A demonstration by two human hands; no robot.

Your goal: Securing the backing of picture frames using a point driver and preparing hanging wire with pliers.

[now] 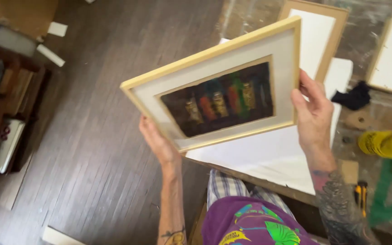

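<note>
I hold a light wooden picture frame (214,54) up in front of me, tilted with its right side higher. It has a white mat and a dark artwork (221,100) with coloured upright shapes. My left hand (157,140) grips the frame's lower left edge from behind. Along the frame's right edge my right hand (314,113) holds it, fingers curled over the front. Both forearms show tattoos.
A worktable (368,122) at right carries a white board (277,154), two more framed white panels (316,31), a black cloth (352,96), a yellow tape roll (384,144) and a yellow-handled tool (361,193). Dark wooden floor (91,136) lies at left, beside shelving (5,104).
</note>
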